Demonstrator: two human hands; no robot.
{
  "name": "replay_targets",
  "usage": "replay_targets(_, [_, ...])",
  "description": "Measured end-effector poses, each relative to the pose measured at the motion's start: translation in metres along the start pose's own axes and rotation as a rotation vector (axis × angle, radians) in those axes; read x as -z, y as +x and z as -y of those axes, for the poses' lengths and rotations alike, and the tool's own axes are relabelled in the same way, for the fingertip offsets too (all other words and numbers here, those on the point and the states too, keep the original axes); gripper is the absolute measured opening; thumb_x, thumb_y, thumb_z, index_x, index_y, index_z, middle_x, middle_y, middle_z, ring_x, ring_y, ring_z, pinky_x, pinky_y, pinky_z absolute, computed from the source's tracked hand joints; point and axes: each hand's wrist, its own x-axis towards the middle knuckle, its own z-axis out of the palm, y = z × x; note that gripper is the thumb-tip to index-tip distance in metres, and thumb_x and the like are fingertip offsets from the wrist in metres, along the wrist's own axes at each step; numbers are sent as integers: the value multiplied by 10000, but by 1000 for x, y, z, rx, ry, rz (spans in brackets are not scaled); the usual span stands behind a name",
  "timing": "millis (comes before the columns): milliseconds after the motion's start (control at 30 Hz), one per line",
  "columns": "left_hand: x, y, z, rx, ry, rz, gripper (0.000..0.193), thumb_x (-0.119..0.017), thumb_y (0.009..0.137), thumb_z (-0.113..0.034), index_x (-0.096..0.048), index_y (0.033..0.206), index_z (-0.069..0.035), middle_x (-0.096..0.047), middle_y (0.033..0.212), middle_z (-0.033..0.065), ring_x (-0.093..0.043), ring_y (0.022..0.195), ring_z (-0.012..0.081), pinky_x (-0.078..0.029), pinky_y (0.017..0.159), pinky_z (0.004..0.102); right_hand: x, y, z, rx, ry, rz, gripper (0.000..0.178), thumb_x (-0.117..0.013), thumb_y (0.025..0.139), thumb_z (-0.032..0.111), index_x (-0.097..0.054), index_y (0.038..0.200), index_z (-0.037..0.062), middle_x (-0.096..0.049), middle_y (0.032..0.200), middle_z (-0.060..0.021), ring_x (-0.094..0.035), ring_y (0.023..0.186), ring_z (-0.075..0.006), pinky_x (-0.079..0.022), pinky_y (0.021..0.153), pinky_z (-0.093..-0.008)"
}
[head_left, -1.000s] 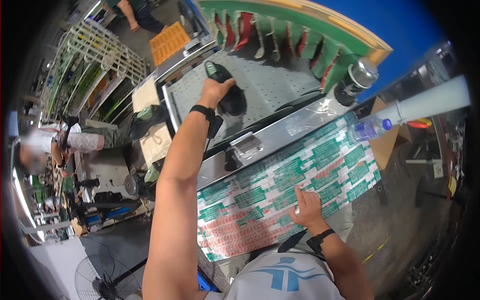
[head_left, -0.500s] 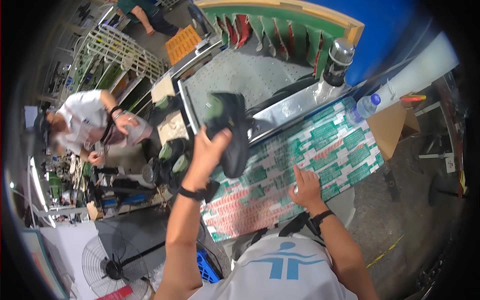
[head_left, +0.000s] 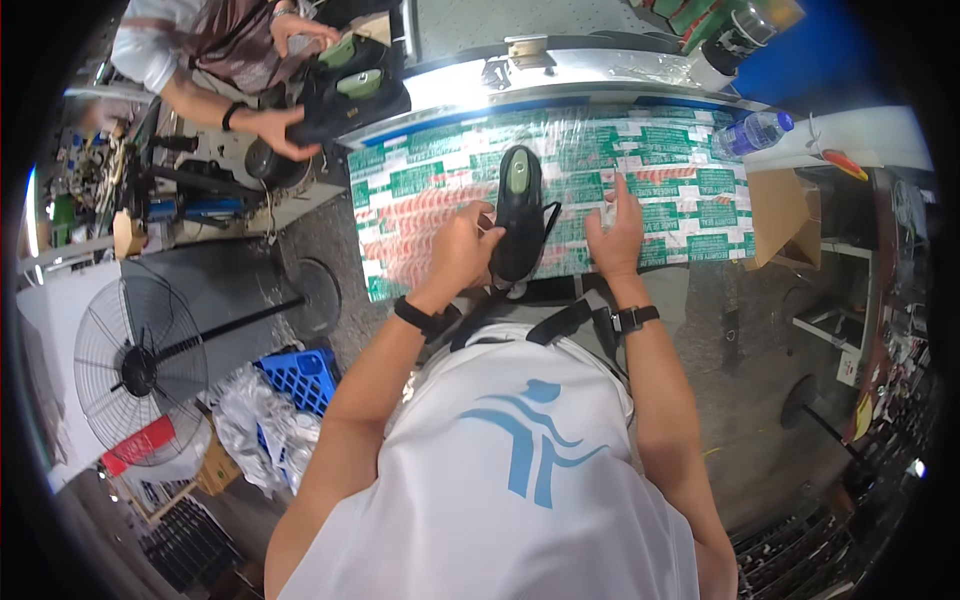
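A black shoe (head_left: 520, 225) with a pale green insole lies in front of me on the work table (head_left: 400, 200), its opening facing up and its toe towards me. My left hand (head_left: 466, 248) grips the left side of the shoe near its toe, fingers and thumb closed on it. A dark strap or lace loop sticks out on the shoe's right side. My right hand (head_left: 617, 232) is apart from the shoe, to its right, just over the table. Its index finger points forward and the thumb stands off, with nothing visible held.
At the upper left a co-worker's hands (head_left: 285, 130) touch black shoes (head_left: 355, 95) with green insoles. A metal rail (head_left: 600, 75) edges the table's far side. A water bottle (head_left: 755, 133) and a cardboard box (head_left: 785, 220) are on the right. A fan (head_left: 140, 370) stands left.
My left hand has brought the shoe from over the grey perforated surface down to the table. My view has tilted downward. The co-worker's hands have moved onto the other shoes.
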Motion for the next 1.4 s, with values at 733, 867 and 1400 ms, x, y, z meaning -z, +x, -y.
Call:
replay_targets(733, [15, 126, 9, -278, -191, 385, 769, -875, 975, -318, -565, 1624, -45, -748, 1389, 228, -750, 1169, 301, -607, 1000, 417, 7, -35, 130, 71, 165, 556, 748, -753, 886, 217, -561, 1551, -66, -664, 1048, -192, -666, 988, -415, -549, 869, -532])
replay_targets(867, [22, 124, -3, -199, -227, 436, 769, -913, 954, -290, -583, 1620, -95, -743, 1411, 227, -737, 1193, 295, -599, 1009, 411, 3, -22, 139, -64, 229, 615, 726, -753, 882, 234, -589, 1528, -51, -681, 1033, -196, -686, 999, -425, -566, 874, -526])
replay_targets(1400, [27, 132, -1, -288, -86, 428, 803, -909, 940, -414, -599, 1602, -82, -717, 1471, 248, -705, 1324, 376, -551, 1108, 441, 27, -41, 180, 250, 122, 800, 762, -753, 857, 242, -578, 1501, -127, -651, 1048, -219, -662, 1030, -418, -556, 929, -509])
